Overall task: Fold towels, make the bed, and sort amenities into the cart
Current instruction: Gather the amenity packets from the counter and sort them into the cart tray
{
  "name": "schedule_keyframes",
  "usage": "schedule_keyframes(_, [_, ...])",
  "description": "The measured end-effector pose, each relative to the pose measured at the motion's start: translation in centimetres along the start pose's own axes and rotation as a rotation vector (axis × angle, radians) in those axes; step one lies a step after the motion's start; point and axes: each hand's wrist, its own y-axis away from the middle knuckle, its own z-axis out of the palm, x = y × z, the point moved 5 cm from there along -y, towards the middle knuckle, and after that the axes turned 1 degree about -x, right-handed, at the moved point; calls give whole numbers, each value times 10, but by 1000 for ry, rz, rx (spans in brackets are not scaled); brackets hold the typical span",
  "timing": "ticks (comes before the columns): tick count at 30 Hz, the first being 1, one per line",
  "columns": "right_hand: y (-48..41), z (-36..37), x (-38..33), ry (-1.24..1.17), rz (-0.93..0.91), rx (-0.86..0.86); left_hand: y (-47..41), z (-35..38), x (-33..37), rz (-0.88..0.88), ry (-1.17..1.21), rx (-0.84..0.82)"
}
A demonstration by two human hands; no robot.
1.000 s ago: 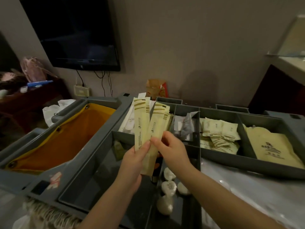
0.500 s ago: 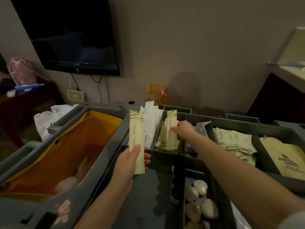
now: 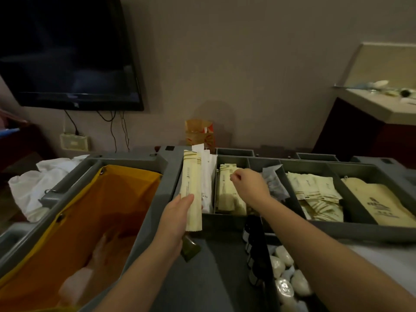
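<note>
Dim light here, and the print on the packets is unreadable. The left hand (image 3: 177,219) grips the long cream packet (image 3: 191,188) by its lower end, thumb hidden behind it. The packet stands up toward twelve o'clock from the fingers, against the cart (image 3: 315,230). A dark object (image 3: 190,249) at the packet's six o'clock is too dim to make out. At three o'clock, the right hand (image 3: 249,185) curls over the stacked cream packets (image 3: 227,192) in their compartment. Whether its fingers pinch one, I cannot tell.
</note>
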Motion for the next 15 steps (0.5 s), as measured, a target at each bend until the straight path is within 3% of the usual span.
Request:
schedule_keyframes(2, [26,-19,-12,-251,-11,14,-1,3,1,-4,-35,-56])
schedule_keyframes(4, [56,-25,-32,-470,-7,-96,1,9,0,-7,-86,-127])
schedule_keyframes(8, [99,-16,-53,-697,51,-268,5,22,-4,11,-121,-308])
schedule_keyframes(12, [92,-14,-40,-707,170,-214,2,18,-4,-14,-221,-398])
schedule_keyframes(15, [55,-21,-12,-551,264,-83,-12,4,-1,89,-322,-284])
